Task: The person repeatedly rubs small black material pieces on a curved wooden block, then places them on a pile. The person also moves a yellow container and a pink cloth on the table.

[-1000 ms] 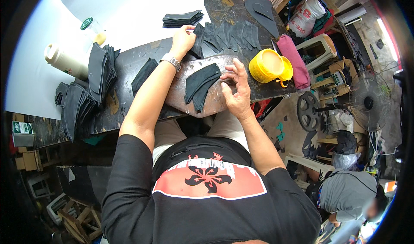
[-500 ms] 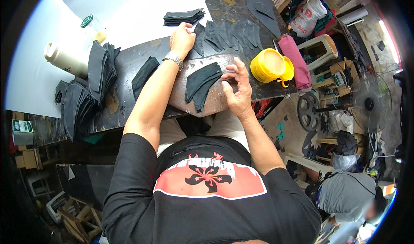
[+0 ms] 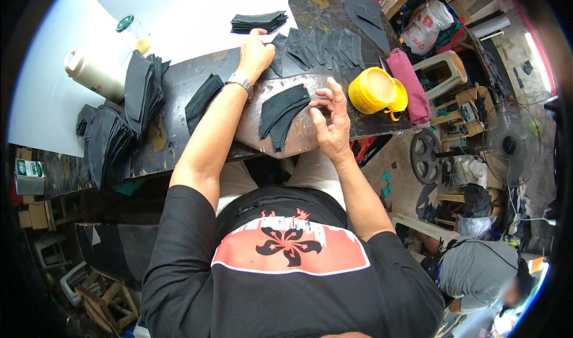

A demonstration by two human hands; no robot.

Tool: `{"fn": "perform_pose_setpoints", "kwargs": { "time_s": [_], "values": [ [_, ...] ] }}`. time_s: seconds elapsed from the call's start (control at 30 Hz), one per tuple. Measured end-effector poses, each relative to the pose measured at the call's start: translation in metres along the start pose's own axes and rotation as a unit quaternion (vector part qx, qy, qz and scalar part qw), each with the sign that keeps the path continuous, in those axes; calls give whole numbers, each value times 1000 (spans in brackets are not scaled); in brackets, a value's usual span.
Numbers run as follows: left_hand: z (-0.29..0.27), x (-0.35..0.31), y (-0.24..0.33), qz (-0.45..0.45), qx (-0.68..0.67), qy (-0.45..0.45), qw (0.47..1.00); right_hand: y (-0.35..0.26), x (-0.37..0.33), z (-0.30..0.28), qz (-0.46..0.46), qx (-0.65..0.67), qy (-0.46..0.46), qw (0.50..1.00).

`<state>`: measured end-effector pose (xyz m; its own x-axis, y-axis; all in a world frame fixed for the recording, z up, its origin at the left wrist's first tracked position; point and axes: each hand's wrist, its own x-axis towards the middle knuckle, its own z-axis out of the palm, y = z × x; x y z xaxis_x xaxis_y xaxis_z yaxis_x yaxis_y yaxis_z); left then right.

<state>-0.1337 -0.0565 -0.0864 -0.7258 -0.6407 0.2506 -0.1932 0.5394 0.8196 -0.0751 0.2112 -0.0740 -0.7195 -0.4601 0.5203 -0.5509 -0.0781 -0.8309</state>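
My left hand [image 3: 257, 56], with a metal watch at its wrist, reaches over the far side of the table. It is open, its fingertips close to a stack of black cut pieces [image 3: 258, 22] and beside a row of overlapping black pieces [image 3: 325, 46]. I see nothing in its grasp. My right hand [image 3: 332, 120] hovers open at the right edge of a brown board [image 3: 250, 126], thumb and bent fingers apart. On that board lie overlapping black pieces [image 3: 283, 114], just left of my right fingers. Another black piece [image 3: 203, 102] rests left of my left forearm.
A yellow tub [image 3: 371, 91] of tan paste and a maroon roll [image 3: 408, 86] stand to the right. At left are piles of black pieces [image 3: 142, 93], a cream jug [image 3: 92, 75] and a green-lidded jar [image 3: 132, 33]. A fan [image 3: 510, 142] and a crouching person [image 3: 480, 272] are farther right.
The view has shifted slightly. My left hand has turned a little and its fingers have moved right, near the row. My right fingers have shifted slightly; the pieces on the board stay put.
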Motion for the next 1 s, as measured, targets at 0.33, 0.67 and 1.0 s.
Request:
{"fn": "perform_pose_setpoints", "kwargs": {
  "time_s": [0.33,0.67,1.0],
  "values": [
    [-58,-58,16,15,-97,-97,990,-1,5,-4,17,-30,-21,999],
    [-93,-193,61,143,155,-128,969,-7,62,-8,-36,-187,-262,946],
    [-86,-200,57,127,16,-98,987,-1,66,-12,-5,-149,-283,948]
  ]
}}
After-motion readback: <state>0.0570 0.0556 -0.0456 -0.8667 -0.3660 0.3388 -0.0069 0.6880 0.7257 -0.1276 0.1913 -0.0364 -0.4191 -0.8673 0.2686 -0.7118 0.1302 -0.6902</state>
